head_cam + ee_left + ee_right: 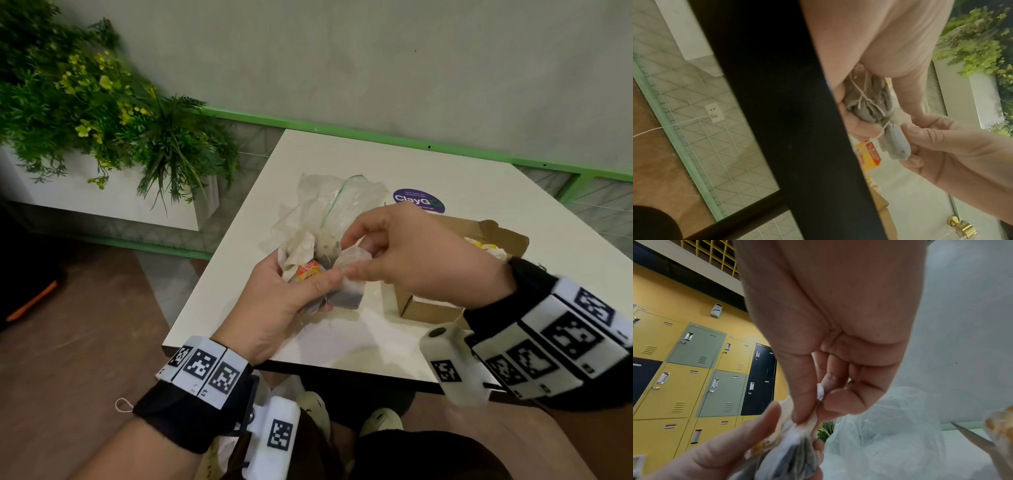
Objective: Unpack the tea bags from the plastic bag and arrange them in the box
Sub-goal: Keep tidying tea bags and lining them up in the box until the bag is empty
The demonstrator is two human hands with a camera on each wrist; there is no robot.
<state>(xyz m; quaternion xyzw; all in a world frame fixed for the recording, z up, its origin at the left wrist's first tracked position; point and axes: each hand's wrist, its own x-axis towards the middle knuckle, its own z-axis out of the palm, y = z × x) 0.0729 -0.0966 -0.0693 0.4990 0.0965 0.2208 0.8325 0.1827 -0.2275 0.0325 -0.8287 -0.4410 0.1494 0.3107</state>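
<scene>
Two hands are sharing tea bags.
The left hand is holding a bunch of soft grey paper tea bags; the right hand is pinching one grey tea bag beside it.

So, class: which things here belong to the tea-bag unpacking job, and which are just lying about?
Job:
- left hand gripping bunched tea bags
- right hand pinching one tea bag
- plastic bag
- cardboard box

Lying about:
- round sticker
- planter
- table
</scene>
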